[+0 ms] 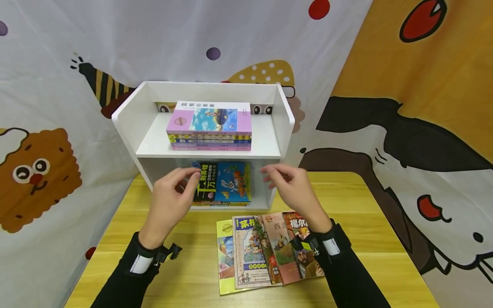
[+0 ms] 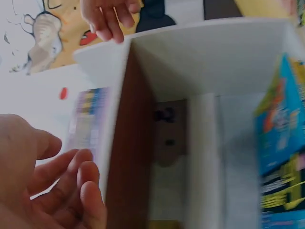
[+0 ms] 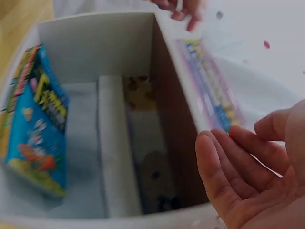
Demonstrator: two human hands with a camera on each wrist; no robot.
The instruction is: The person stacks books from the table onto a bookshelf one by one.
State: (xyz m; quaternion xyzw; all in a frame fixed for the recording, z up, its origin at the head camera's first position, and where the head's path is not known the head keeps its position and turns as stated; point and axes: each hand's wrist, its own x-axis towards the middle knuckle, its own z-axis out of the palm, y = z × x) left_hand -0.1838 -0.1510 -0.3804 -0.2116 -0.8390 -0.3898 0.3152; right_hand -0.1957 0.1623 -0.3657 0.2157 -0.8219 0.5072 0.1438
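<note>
My left hand (image 1: 171, 199) hovers before the left part of a white two-tier shelf (image 1: 208, 159), its fingers loosely bent and nothing in them. Across from it, my right hand (image 1: 294, 188) hangs in front of the right part, also holding nothing. A neat stack of books (image 1: 209, 124), the top one with a pink and blue cover, lies on the upper tier. Between the hands, in the lower tier, more books (image 1: 233, 184) lie flat, with blue and black covers showing. Both wrist views show relaxed fingers (image 2: 88, 186) and bent fingers (image 3: 214, 171) near the shelf edge.
Several thin books (image 1: 252, 252) lie fanned out on the wooden table (image 1: 188, 265), in front of the shelf and partly under the right forearm. Behind the shelf hangs a cloth (image 1: 165, 38) printed with cartoon figures.
</note>
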